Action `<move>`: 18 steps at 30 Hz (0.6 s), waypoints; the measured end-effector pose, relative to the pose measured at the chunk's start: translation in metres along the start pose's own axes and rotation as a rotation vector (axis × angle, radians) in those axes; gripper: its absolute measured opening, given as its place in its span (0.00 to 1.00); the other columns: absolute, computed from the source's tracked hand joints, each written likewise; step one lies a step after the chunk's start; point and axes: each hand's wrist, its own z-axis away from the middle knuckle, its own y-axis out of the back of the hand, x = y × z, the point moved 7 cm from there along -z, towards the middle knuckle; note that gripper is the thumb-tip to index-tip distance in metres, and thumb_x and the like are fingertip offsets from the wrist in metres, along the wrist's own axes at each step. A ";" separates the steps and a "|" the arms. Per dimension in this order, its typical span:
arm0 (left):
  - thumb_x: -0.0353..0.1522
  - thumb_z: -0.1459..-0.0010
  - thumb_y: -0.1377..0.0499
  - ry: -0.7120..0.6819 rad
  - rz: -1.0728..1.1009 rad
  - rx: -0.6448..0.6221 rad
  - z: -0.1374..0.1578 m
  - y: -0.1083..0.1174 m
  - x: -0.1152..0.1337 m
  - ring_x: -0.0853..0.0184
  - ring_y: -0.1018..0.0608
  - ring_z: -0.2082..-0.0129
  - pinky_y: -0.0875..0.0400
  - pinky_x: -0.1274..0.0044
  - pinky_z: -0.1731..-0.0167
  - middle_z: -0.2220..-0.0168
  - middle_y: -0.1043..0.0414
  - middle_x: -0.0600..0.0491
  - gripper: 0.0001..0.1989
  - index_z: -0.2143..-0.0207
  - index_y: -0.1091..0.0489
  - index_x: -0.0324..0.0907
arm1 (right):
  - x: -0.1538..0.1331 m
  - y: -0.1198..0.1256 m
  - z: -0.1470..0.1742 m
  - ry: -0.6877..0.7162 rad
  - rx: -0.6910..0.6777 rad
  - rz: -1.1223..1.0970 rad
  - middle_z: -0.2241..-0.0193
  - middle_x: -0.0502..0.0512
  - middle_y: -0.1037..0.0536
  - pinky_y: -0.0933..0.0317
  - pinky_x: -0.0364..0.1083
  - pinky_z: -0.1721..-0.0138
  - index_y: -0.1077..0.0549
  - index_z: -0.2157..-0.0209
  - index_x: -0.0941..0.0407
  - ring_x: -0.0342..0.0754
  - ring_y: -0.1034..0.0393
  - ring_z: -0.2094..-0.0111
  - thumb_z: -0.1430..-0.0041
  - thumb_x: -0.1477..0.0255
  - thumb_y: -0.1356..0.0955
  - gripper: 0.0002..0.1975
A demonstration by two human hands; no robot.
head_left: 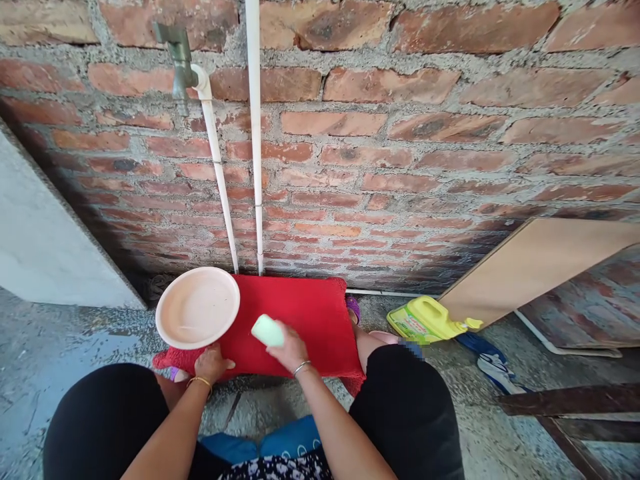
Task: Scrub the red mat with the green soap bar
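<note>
A red cloth [295,293] lies spread over a low flat surface between my knees, its knitted-looking edge hanging at the corners. My left hand [213,363] is closed on the cloth's near left edge, just below the basin, thumb pointing right; its other fingers are partly hidden. Over the middle of the cloth, my right hand [291,350] grips a pale green bar of soap [267,330], whitish at its far end. Whether the soap touches the cloth is hard to tell. A pale pink basin [199,307] rests on the cloth's left end, with a little liquid visible inside.
A brick wall [390,153] with a green tap [181,63] and white pipes [254,133] rises ahead. To the right stand a yellow detergent jug [425,320], a leaning board [545,267], shoes [495,370] and a wooden frame [570,403]. A pale slab [55,227] leans at left above wet floor.
</note>
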 end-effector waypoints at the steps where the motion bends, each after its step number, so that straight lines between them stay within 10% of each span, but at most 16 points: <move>1: 0.42 0.49 0.40 0.000 0.001 0.001 0.000 0.000 0.000 0.54 0.25 0.48 0.32 0.69 0.54 0.49 0.27 0.40 0.26 0.50 0.36 0.41 | 0.013 0.020 -0.004 -0.083 0.087 -0.065 0.52 0.54 0.24 0.35 0.49 0.53 0.33 0.46 0.51 0.51 0.29 0.53 0.50 0.61 0.28 0.30; 5: 0.42 0.50 0.40 0.002 0.013 0.007 0.001 0.001 0.000 0.53 0.25 0.48 0.31 0.68 0.54 0.49 0.27 0.40 0.27 0.49 0.36 0.40 | 0.076 0.092 0.003 -0.583 0.508 -0.300 0.58 0.63 0.21 0.34 0.48 0.63 0.32 0.49 0.61 0.55 0.25 0.61 0.50 0.55 0.32 0.31; 7: 0.42 0.50 0.40 0.005 0.014 0.005 0.000 0.001 0.000 0.54 0.25 0.48 0.32 0.68 0.53 0.49 0.27 0.40 0.28 0.48 0.37 0.40 | 0.077 0.095 0.006 -0.622 0.526 -0.299 0.58 0.65 0.22 0.34 0.48 0.64 0.31 0.51 0.63 0.56 0.25 0.61 0.50 0.55 0.33 0.31; 14: 0.43 0.52 0.39 0.017 0.024 0.008 -0.002 -0.001 -0.002 0.55 0.26 0.46 0.32 0.70 0.52 0.46 0.29 0.41 0.29 0.48 0.37 0.41 | -0.043 -0.044 0.028 0.196 -0.221 0.077 0.49 0.54 0.26 0.38 0.48 0.50 0.34 0.44 0.48 0.53 0.31 0.50 0.64 0.66 0.25 0.40; 18: 0.43 0.51 0.39 0.012 0.020 0.007 -0.004 -0.002 -0.003 0.55 0.26 0.47 0.32 0.70 0.54 0.48 0.28 0.41 0.28 0.49 0.36 0.41 | -0.024 -0.029 0.018 0.122 -0.156 0.043 0.49 0.56 0.26 0.38 0.49 0.50 0.34 0.44 0.49 0.54 0.30 0.50 0.63 0.66 0.25 0.40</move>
